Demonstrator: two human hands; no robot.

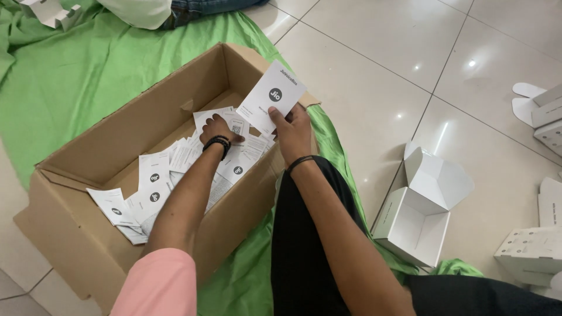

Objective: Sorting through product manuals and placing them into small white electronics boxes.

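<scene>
We sit on a glossy white tiled floor point(374, 88) with a green cloth point(70, 88) spread over part of it, and on the cloth stands an open cardboard box point(117, 146). The leaflet point(272, 96), a white card with a dark round mark, is held above the box's near right corner, tilted with its long axis running up and away to the right. Our right hand point(293, 131) is clamped on its lower edge, thumb on the printed face and fingers behind. Just left of it and lower, inside the box, our left hand point(219, 130) lies knuckles up on the loose pile of leaflets point(170, 181) that covers the box floor; its fingers curl onto the top sheets, but we cannot tell whether they pinch one. So the pile lies down and to the left of the held card, and the left hand is the nearer one to it. Outward to the right, well apart on the bare tiles, stands an open white carton point(418, 216), with more folded white cartons point(535, 248) at the edge.
</scene>
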